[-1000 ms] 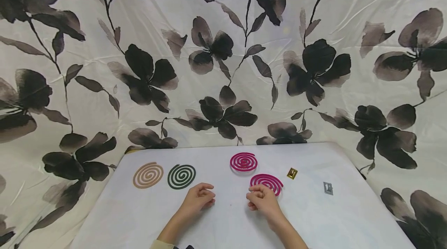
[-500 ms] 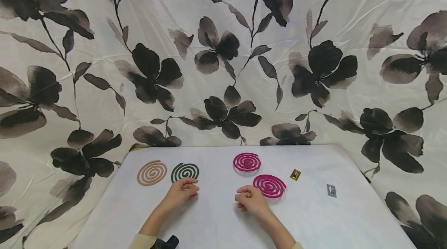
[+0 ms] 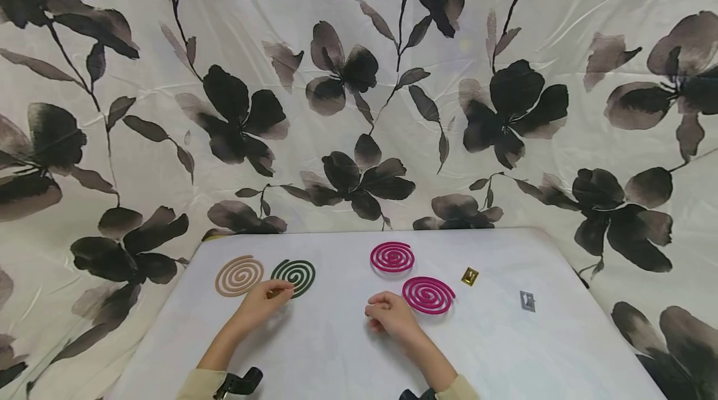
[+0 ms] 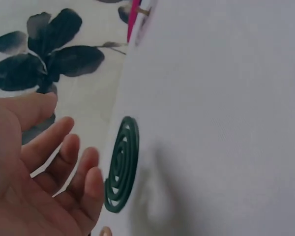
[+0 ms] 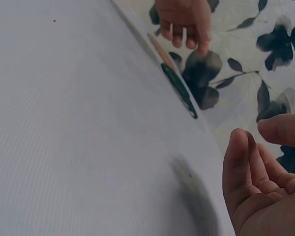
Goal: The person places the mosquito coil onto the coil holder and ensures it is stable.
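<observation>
My left hand (image 3: 260, 305) hovers near the front edge of a dark green flat spiral coil (image 3: 294, 277), fingertips overlapping it in the head view. In the left wrist view its fingers (image 4: 64, 157) are spread and gently bent, with nothing in them, beside the green coil (image 4: 132, 152). A tan spiral coil (image 3: 239, 276) lies just left of the green one. My right hand (image 3: 392, 316) is held over the table left of the nearer magenta spiral coil (image 3: 429, 295). The right wrist view shows its fingers (image 5: 236, 162) loosely curled, the thumb apart from them, holding nothing.
Behind the nearer magenta coil lies a second magenta spiral coil (image 3: 392, 257). Farther right are a small gold rectangular piece (image 3: 470, 276) and a silver rectangular piece (image 3: 527, 301). All rest on a white-covered table (image 3: 342, 350), with a floral cloth (image 3: 359, 107) hanging behind it.
My left hand has moved left and slightly away from me, from beside the green coil to its front edge. My right hand has shifted left, off the nearer magenta coil. The coils stay put.
</observation>
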`<state>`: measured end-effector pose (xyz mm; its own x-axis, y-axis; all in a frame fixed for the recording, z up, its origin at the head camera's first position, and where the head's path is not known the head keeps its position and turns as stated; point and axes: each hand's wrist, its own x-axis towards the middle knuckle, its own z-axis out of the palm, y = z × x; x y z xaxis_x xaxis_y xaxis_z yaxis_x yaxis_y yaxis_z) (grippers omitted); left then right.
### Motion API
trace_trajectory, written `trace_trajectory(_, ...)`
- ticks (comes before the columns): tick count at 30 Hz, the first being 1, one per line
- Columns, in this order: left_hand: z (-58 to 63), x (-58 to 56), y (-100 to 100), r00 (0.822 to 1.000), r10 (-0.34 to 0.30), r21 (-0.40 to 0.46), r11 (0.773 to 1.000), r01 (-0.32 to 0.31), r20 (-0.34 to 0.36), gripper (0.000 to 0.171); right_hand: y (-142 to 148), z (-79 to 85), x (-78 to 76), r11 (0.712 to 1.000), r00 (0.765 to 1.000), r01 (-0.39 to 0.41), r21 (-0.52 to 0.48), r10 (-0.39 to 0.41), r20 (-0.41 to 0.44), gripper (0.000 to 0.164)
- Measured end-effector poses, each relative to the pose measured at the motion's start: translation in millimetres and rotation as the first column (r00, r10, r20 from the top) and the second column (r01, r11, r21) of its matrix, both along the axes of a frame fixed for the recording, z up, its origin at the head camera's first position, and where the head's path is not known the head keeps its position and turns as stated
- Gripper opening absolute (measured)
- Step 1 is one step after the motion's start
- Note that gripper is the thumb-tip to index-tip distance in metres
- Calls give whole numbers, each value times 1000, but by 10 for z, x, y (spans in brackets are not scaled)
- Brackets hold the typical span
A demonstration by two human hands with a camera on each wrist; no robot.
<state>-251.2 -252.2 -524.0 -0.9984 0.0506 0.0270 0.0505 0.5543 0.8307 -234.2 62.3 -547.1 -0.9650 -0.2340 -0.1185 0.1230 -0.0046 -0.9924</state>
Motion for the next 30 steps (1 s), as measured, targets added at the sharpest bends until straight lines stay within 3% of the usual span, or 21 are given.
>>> trace_trajectory(4, -68, -41, -60, 997, 49, -84, 995, -54, -54, 23, -71, 14, -17, 1000, 1000, -13, -22, 13, 2, 25)
trace_trajectory(8, -194, -84, -114, 990, 72, -92, 992, -83, -120, 17, -126, 22, -22, 999, 1000, -17, -33, 17, 6, 24)
trace_trajectory(15, -387, -117, -169, 973, 63, -127, 988, -94, -224, 13, -196, 21, -38, 999, 999, -40, -24, 41, 26, 23)
trace_trajectory(24, -438, -158, -164, 979, 53, -242, 965, -100, -196, 15, -327, 23, -102, 998, 998, -47, -31, 48, 34, 20)
trace_trajectory(30, -464, -175, -127, 984, 54, -271, 958, -100, -172, 14, -353, 75, -91, 998, 998, -51, -21, 52, 34, 18)
